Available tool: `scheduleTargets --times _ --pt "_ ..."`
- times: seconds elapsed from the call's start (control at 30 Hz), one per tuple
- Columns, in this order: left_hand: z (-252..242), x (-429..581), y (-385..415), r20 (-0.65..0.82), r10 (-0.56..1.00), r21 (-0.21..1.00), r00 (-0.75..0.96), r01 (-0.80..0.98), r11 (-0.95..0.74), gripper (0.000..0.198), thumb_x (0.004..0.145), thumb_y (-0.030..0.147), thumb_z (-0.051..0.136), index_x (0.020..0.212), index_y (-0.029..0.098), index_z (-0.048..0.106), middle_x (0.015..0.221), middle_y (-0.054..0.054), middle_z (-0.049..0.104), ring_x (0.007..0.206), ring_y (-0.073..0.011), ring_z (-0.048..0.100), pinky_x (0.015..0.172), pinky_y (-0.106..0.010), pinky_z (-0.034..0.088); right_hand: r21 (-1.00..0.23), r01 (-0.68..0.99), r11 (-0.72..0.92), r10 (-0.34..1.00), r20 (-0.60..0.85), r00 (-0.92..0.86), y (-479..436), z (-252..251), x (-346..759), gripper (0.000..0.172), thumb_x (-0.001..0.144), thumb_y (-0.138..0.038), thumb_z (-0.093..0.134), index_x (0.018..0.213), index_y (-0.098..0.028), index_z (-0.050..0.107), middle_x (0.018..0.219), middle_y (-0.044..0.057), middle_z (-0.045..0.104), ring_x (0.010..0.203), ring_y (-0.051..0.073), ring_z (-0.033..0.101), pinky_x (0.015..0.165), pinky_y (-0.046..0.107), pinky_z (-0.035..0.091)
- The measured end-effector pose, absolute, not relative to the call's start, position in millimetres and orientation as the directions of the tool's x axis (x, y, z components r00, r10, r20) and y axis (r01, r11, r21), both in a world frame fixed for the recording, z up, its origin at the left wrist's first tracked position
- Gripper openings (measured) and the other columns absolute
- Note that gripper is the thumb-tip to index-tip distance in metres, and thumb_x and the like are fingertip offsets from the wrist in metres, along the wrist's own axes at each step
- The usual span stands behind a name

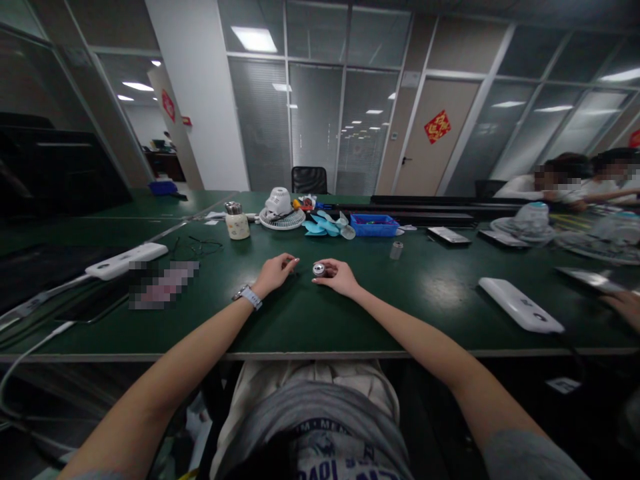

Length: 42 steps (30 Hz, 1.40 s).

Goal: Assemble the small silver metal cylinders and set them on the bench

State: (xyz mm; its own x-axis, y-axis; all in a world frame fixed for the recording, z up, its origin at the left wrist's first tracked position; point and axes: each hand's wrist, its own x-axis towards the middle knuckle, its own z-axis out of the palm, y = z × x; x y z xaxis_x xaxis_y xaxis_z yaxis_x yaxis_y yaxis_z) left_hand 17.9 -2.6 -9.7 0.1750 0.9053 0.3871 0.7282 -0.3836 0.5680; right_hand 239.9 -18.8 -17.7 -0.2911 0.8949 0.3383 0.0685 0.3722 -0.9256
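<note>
A small round metal motor-like part (319, 269) is gripped by my right hand (339, 277), its round end facing up and towards me, just above the green table (320, 320). Left of it, my left hand (276, 273) has its fingers drawn together near the tabletop; something small and dark shows by the fingertips, too small to name. A watch (248, 296) is on my left wrist. Farther back to the right, a similar metal cylinder (397, 251) stands upright on the table. The two hands are apart.
Behind my hands are a patterned jar (237, 223), a white fan (281, 217), light-blue fan blades (329, 225) and a blue tray (374, 225). White power strips (521, 305) (127, 260) lie at both sides. At right, another person's hand (624, 305) reaches in; people sit beyond.
</note>
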Motion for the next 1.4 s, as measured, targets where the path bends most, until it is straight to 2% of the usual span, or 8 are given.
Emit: scheduleTargets --times 0.23,0.4,0.53,0.73,0.97,1.13,1.27,1.4 --pt "-8.7 17.8 -4.0 0.389 0.906 0.555 0.169 0.741 -0.377 0.048 0.088 0.057 0.042 0.105 0.019 0.065 0.082 -0.004 0.072 0.073 -0.0188 0.066 0.066 -0.027 0.045 -0.883 0.128 0.452 0.887 0.429 -0.173 -2.6 -13.6 251.2 0.048 0.063 -0.022 0.079 0.107 -0.015 0.064 0.103 0.01 0.07 0.094 0.021 0.067 0.089 0.038 0.053" --pt "-8.5 18.4 -4.5 0.402 0.898 0.542 0.179 0.744 -0.391 0.047 0.088 0.057 0.041 0.105 0.019 0.065 0.082 -0.004 0.072 0.073 -0.0188 0.066 0.065 -0.027 0.045 -0.699 0.469 0.54 0.664 0.696 0.273 19.1 15.7 314.2 0.045 0.079 -0.034 0.065 0.12 -0.016 0.057 0.112 0.012 0.067 0.098 0.021 0.064 0.092 0.036 0.048" --pt "-9.7 18.5 -3.5 0.396 0.9 0.538 0.181 0.749 -0.387 0.046 0.088 0.056 0.042 0.104 0.02 0.065 0.084 -0.005 0.073 0.074 -0.0191 0.066 0.066 -0.027 0.045 -0.706 0.677 0.208 0.451 0.683 0.574 28.1 27.5 392.2 0.044 0.086 -0.03 0.055 0.127 -0.017 0.049 0.118 0.013 0.063 0.104 0.024 0.061 0.095 0.039 0.044" --pt "-12.4 16.9 -0.6 0.382 0.907 0.545 0.179 0.748 -0.378 0.043 0.09 0.053 0.04 0.105 0.02 0.064 0.081 -0.004 0.073 0.075 -0.0197 0.066 0.066 -0.028 0.045 -0.796 0.544 -0.264 0.469 0.387 0.794 32.9 -0.4 458.9 0.042 0.081 -0.027 0.058 0.121 -0.015 0.051 0.112 0.017 0.064 0.104 0.028 0.061 0.091 0.04 0.044" --pt "-11.6 16.4 -1.5 0.386 0.906 0.541 0.172 0.753 -0.374 0.039 0.091 0.047 0.039 0.105 0.02 0.063 0.082 -0.004 0.072 0.075 -0.0189 0.066 0.066 -0.027 0.045 -0.773 0.536 -0.34 0.566 0.286 0.773 40.8 -20.7 464.8 0.04 0.08 -0.025 0.06 0.118 -0.014 0.053 0.108 0.017 0.065 0.103 0.029 0.061 0.09 0.041 0.044" --pt "-11.8 17.1 -1.7 0.402 0.902 0.537 0.155 0.758 -0.37 0.037 0.091 0.045 0.04 0.106 0.021 0.062 0.082 -0.004 0.072 0.074 -0.0189 0.066 0.065 -0.027 0.044 -0.754 0.592 -0.285 0.48 0.423 0.769 32.8 -10.8 454.1 0.067 0.076 -0.023 0.061 0.136 -0.011 0.034 0.128 0.023 0.052 0.119 0.032 0.05 0.098 0.046 0.038" --pt "-10.1 17.9 -2.4 0.422 0.904 0.552 0.074 0.77 -0.321 0.034 0.092 0.042 0.04 0.109 0.021 0.06 0.083 -0.005 0.072 0.073 -0.0183 0.066 0.064 -0.026 0.044 -0.546 0.838 -0.003 0.382 0.774 0.505 20.1 9.1 404.3 0.053 0.081 -0.023 0.053 0.132 -0.011 0.041 0.137 0.022 0.044 0.129 0.031 0.039 0.105 0.049 0.029" --pt "-5.1 19.1 -6.2 0.438 0.899 0.568 -0.017 0.78 -0.262 0.033 0.092 0.041 0.04 0.109 0.02 0.059 0.082 -0.006 0.073 0.074 -0.0193 0.067 0.064 -0.027 0.044 -0.445 0.772 0.455 0.658 0.752 0.046 6.6 8.9 312.4 0.034 0.089 -0.036 0.049 0.115 -0.017 0.06 0.111 0.012 0.064 0.107 0.024 0.057 0.1 0.042 0.037"
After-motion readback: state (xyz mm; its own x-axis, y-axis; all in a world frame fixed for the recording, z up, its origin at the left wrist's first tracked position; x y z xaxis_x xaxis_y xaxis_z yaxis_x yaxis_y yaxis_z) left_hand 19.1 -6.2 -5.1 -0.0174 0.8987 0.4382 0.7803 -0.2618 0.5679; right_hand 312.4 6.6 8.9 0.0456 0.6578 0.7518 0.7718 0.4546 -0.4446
